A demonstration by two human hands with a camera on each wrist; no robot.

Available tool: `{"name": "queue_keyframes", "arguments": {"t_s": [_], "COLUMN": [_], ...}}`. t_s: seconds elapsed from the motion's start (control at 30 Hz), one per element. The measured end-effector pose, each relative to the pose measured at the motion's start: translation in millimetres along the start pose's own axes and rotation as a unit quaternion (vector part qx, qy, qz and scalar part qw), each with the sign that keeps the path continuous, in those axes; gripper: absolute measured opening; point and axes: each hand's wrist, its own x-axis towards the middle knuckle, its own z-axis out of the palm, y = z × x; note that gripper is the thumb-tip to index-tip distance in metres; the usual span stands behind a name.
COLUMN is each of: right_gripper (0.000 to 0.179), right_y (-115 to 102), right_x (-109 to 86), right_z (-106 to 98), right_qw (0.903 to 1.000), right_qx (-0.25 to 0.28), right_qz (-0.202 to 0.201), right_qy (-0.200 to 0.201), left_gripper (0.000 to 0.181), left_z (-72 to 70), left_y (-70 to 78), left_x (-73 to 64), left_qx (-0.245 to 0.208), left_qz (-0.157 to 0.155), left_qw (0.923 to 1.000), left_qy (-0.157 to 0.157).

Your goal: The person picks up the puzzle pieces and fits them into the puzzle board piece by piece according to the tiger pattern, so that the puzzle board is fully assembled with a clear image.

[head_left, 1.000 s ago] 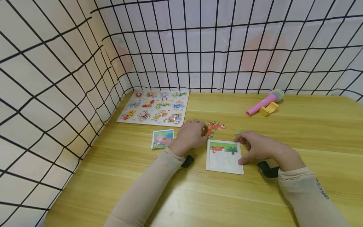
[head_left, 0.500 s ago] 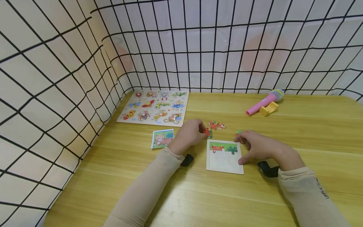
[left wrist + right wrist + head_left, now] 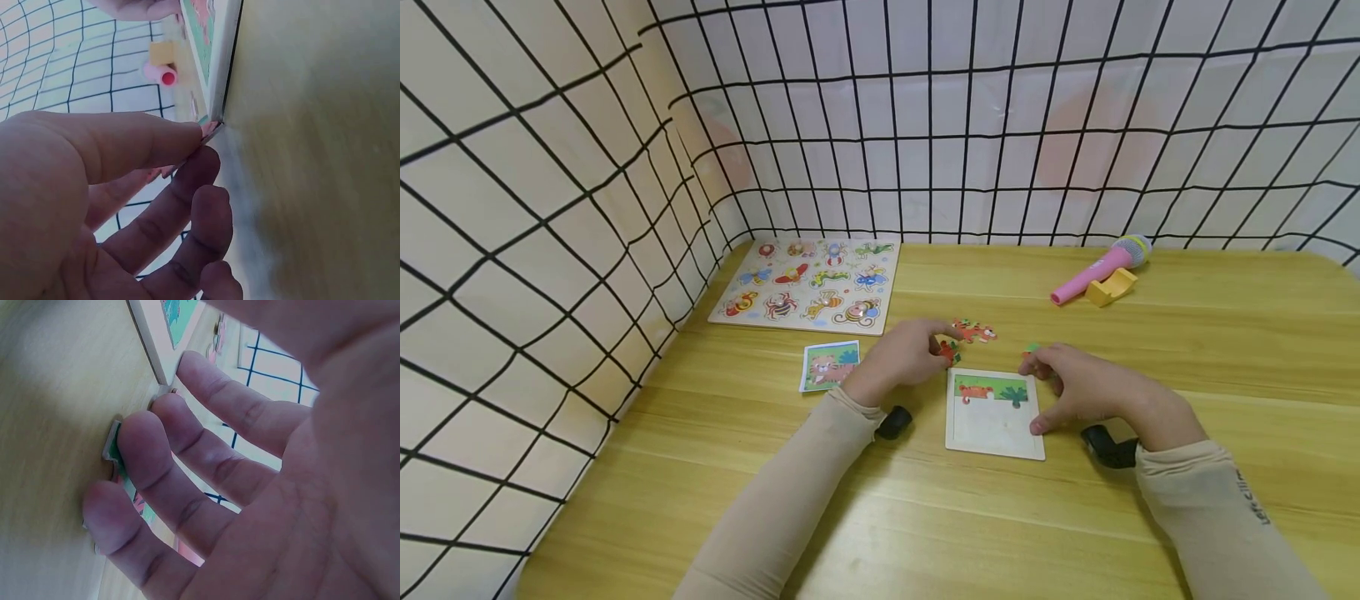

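Observation:
A square white puzzle tray (image 3: pixel 995 435) lies on the table, with pieces showing an orange animal part and a dark green bush along its top edge. My left hand (image 3: pixel 904 354) pinches an orange and green puzzle piece (image 3: pixel 951 353) between thumb and fingers, just off the tray's upper left corner. In the left wrist view the pinched piece's edge tilts up by the tray. My right hand (image 3: pixel 1086 387) touches the tray's right side with thumb and index finger, other fingers loosely bent. A green-edged piece (image 3: pixel 114 445) lies by those fingers. More orange pieces (image 3: pixel 976 332) lie beyond the tray.
A picture card (image 3: pixel 830 367) lies left of the tray. Behind it is an insect puzzle board (image 3: pixel 805 283). A pink toy microphone (image 3: pixel 1097 273) and a yellow tape-dispenser-like object (image 3: pixel 1112 289) lie at the back right. Black wire mesh (image 3: pixel 930 150) borders the table.
My left hand has taken up the orange and green piece, which turned and shifted slightly in its fingers; its index finger now reaches further right. The right hand and tray have stayed put.

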Motion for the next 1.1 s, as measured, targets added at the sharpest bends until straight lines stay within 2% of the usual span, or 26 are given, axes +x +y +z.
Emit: {"name": "queue_keyframes", "arguments": {"t_s": [0.1,0.4,0.63,0.87,0.97,1.1], "right_gripper": [0.077,0.077,0.078,0.078,0.078,0.077], "right_y": [0.4,1.1,1.9,3.3,4.1,3.8], "right_x": [0.3,0.3,0.1,-0.6,-0.7,-0.7], "right_z": [-0.2,-0.6,-1.0,-1.6,-1.7,-2.3], "right_qw": [1.0000,1.0000,1.0000,1.0000,1.0000,0.9999], "right_qx": [0.000,-0.004,-0.003,-0.004,-0.002,0.004], "right_qz": [0.002,0.005,0.002,-0.003,-0.006,-0.010], "right_qy": [-0.002,-0.005,-0.005,-0.004,-0.004,-0.004], "left_gripper": [0.038,0.036,0.030,0.033,0.035,0.034], "left_z": [-1.1,-7.9,-5.1,10.7,17.0,22.5], "left_y": [0.0,3.1,9.1,19.8,24.9,31.7], "left_x": [-0.4,-3.7,-4.7,-3.5,-4.3,-7.1], "left_qx": [0.007,-0.044,-0.057,-0.006,0.018,0.018], "left_qz": [0.003,-0.003,0.053,0.115,0.146,0.167], "left_qw": [0.9999,0.9989,0.9970,0.9914,0.9871,0.9836], "left_qy": [-0.009,0.013,-0.009,-0.061,-0.064,-0.065]}}
